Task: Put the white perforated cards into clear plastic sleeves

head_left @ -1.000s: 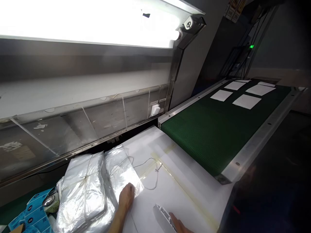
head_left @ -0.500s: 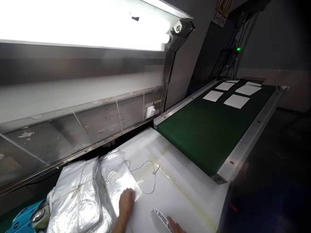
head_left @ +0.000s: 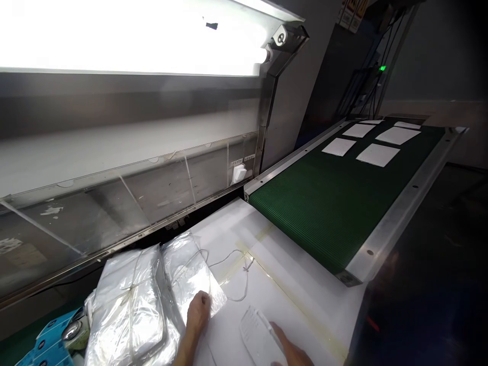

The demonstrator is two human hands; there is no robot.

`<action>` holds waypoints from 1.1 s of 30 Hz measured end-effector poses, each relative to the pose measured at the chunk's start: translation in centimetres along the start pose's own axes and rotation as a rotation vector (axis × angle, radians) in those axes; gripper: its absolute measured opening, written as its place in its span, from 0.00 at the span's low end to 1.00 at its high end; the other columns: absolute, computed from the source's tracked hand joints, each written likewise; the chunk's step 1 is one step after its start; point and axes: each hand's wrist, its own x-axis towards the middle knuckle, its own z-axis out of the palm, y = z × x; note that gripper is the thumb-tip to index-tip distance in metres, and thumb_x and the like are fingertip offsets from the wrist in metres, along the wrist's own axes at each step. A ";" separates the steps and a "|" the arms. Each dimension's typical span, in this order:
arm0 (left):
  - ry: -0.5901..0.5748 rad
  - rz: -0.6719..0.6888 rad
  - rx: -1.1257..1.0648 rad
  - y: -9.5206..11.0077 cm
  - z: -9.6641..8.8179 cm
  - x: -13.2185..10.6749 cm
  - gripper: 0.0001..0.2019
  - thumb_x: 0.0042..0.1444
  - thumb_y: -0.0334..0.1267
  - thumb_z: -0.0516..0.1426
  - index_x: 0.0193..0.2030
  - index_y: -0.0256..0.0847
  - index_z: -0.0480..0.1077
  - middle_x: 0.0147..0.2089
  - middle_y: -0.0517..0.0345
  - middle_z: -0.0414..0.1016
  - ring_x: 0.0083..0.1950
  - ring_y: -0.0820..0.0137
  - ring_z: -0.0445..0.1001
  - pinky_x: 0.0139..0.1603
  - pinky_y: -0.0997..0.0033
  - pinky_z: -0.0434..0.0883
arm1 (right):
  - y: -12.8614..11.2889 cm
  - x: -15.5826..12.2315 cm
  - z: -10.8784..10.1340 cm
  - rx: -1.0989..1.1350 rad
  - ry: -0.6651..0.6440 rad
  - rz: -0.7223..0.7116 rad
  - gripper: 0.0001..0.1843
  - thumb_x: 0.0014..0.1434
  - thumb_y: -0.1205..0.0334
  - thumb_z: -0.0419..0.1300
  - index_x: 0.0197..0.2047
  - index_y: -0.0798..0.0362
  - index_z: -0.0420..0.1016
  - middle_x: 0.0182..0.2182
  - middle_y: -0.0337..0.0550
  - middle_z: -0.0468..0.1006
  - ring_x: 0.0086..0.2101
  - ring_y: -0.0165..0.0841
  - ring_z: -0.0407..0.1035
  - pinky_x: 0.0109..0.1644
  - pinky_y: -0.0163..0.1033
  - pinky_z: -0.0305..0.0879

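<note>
My left hand [head_left: 199, 309] rests with curled fingers at the near edge of a loose pile of clear plastic bags [head_left: 190, 267]; the fingertips seem to pinch the top bag there. At the bottom of the view, my right hand [head_left: 293, 349] grips a thin white panel [head_left: 261, 335] with small marks along one side. The panel is tilted above the white work surface, and its lower end is cut off by the frame. Beside the loose bags lies a thicker bundle of plastic bags [head_left: 125, 310] tied with string.
A green conveyor belt [head_left: 305, 203] runs away to the right, carrying several white flat pieces [head_left: 378, 155]. Loose string [head_left: 246, 284] lies on the white table surface [head_left: 293, 300]. A bright lamp [head_left: 133, 35] hangs above a metal panel. A blue object [head_left: 53, 340] sits at lower left.
My right hand has raised the white panel further into view, turning its flat face toward me. My left hand stays at the bags' edge. The view has shifted slightly.
</note>
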 end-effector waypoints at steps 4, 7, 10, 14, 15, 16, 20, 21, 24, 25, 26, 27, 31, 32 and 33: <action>-0.009 -0.018 -0.140 0.0 -0.6 0.0 0.13 0.55 0.43 0.47 0.23 0.43 0.64 0.23 0.62 0.68 0.29 0.67 0.67 0.30 0.70 0.60 | -5.7 1.9 -1.6 0.559 -0.021 0.021 0.38 0.55 0.58 0.55 0.66 0.50 0.43 0.58 0.50 0.65 0.54 0.42 0.65 0.54 0.43 0.65; 0.035 -0.051 -0.228 0.0 -1.1 -0.1 0.14 0.54 0.44 0.48 0.21 0.42 0.64 0.23 0.61 0.67 0.29 0.65 0.67 0.32 0.68 0.61 | -9.3 4.4 -1.3 0.756 -0.179 0.030 0.38 0.54 0.57 0.58 0.64 0.49 0.45 0.54 0.51 0.70 0.48 0.43 0.71 0.46 0.44 0.70; 0.086 -0.113 -0.344 0.3 -2.1 -0.2 0.14 0.53 0.47 0.49 0.28 0.41 0.68 0.27 0.57 0.72 0.32 0.63 0.70 0.34 0.65 0.65 | -10.5 6.7 0.0 0.720 -0.193 0.084 0.42 0.50 0.59 0.61 0.64 0.55 0.46 0.52 0.55 0.71 0.46 0.44 0.71 0.45 0.44 0.70; 0.151 -0.130 -0.542 1.9 -4.2 -1.0 0.14 0.52 0.47 0.51 0.37 0.39 0.67 0.33 0.53 0.73 0.35 0.63 0.73 0.36 0.64 0.69 | -10.8 7.8 1.3 0.620 -0.181 0.074 0.49 0.49 0.62 0.60 0.67 0.53 0.36 0.56 0.55 0.67 0.46 0.42 0.72 0.44 0.43 0.70; 0.169 -0.123 -0.590 2.5 -4.8 -1.4 0.14 0.51 0.46 0.52 0.37 0.38 0.67 0.33 0.54 0.73 0.36 0.64 0.72 0.36 0.65 0.70 | -11.1 7.7 1.3 0.591 -0.175 0.048 0.50 0.50 0.61 0.60 0.68 0.49 0.32 0.57 0.53 0.66 0.45 0.41 0.72 0.43 0.43 0.70; 0.186 -0.115 -0.636 3.3 -5.4 -1.8 0.14 0.51 0.46 0.54 0.39 0.38 0.66 0.33 0.54 0.72 0.36 0.65 0.72 0.36 0.65 0.70 | -11.5 7.4 1.3 0.552 -0.157 0.010 0.48 0.52 0.60 0.58 0.68 0.45 0.32 0.58 0.51 0.65 0.44 0.40 0.72 0.42 0.43 0.70; 0.198 -0.069 -0.800 6.6 -7.1 -4.7 0.19 0.50 0.47 0.58 0.45 0.38 0.66 0.37 0.53 0.72 0.39 0.65 0.72 0.40 0.66 0.72 | -14.6 5.4 0.7 0.344 -0.017 -0.175 0.26 0.55 0.56 0.54 0.58 0.46 0.64 0.56 0.45 0.66 0.51 0.40 0.66 0.51 0.45 0.63; 0.192 -0.059 -0.830 7.3 -7.3 -5.6 0.20 0.50 0.46 0.59 0.46 0.38 0.66 0.38 0.53 0.72 0.40 0.65 0.72 0.41 0.66 0.72 | -15.5 4.7 0.6 0.301 0.013 -0.219 0.20 0.56 0.55 0.54 0.52 0.47 0.70 0.54 0.44 0.69 0.52 0.40 0.64 0.54 0.45 0.60; 0.176 -0.085 -0.917 9.1 -7.3 -9.0 0.21 0.49 0.45 0.62 0.47 0.38 0.67 0.40 0.52 0.74 0.42 0.65 0.73 0.44 0.67 0.70 | -17.8 2.2 0.3 0.222 0.035 -0.328 0.12 0.56 0.53 0.54 0.40 0.48 0.75 0.43 0.40 0.75 0.50 0.40 0.64 0.58 0.46 0.55; 0.166 -0.098 -0.960 9.5 -7.2 -10.2 0.20 0.49 0.45 0.62 0.45 0.38 0.68 0.40 0.51 0.75 0.43 0.65 0.73 0.46 0.68 0.70 | -18.3 1.3 0.3 0.198 0.033 -0.365 0.12 0.57 0.52 0.54 0.38 0.48 0.74 0.40 0.39 0.75 0.50 0.40 0.65 0.58 0.46 0.55; 0.154 -0.111 -1.007 9.8 -7.1 -11.5 0.18 0.49 0.45 0.62 0.43 0.37 0.69 0.41 0.51 0.75 0.44 0.64 0.73 0.46 0.68 0.70 | -18.6 0.3 0.3 0.176 0.024 -0.399 0.12 0.57 0.51 0.54 0.36 0.48 0.74 0.38 0.38 0.76 0.49 0.39 0.65 0.59 0.45 0.54; 0.148 -0.125 -1.054 10.1 -6.9 -12.8 0.16 0.48 0.45 0.63 0.41 0.37 0.71 0.41 0.50 0.75 0.44 0.64 0.73 0.46 0.68 0.69 | -18.8 -0.6 0.4 0.156 0.009 -0.432 0.13 0.58 0.50 0.54 0.34 0.48 0.74 0.36 0.36 0.76 0.47 0.38 0.66 0.59 0.45 0.53; 0.175 -0.209 -1.170 10.5 -6.4 -17.7 0.14 0.48 0.45 0.63 0.35 0.36 0.72 0.36 0.51 0.77 0.40 0.64 0.74 0.42 0.69 0.70 | -18.5 -3.9 1.0 0.083 -0.105 -0.498 0.13 0.59 0.50 0.55 0.30 0.48 0.72 0.31 0.32 0.75 0.38 0.33 0.69 0.59 0.44 0.53; 0.184 -0.233 -1.185 10.4 -6.2 -18.7 0.14 0.48 0.45 0.63 0.35 0.36 0.73 0.34 0.53 0.77 0.38 0.66 0.74 0.40 0.69 0.70 | -18.2 -4.5 1.2 0.058 -0.134 -0.497 0.12 0.58 0.51 0.56 0.30 0.48 0.72 0.31 0.33 0.75 0.38 0.32 0.69 0.56 0.42 0.56; 0.192 -0.248 -1.195 10.3 -6.1 -19.7 0.14 0.48 0.46 0.63 0.33 0.36 0.72 0.31 0.54 0.76 0.35 0.67 0.74 0.38 0.70 0.70 | -17.9 -5.1 1.4 0.029 -0.156 -0.494 0.12 0.58 0.51 0.56 0.30 0.48 0.72 0.31 0.33 0.74 0.38 0.33 0.68 0.53 0.40 0.59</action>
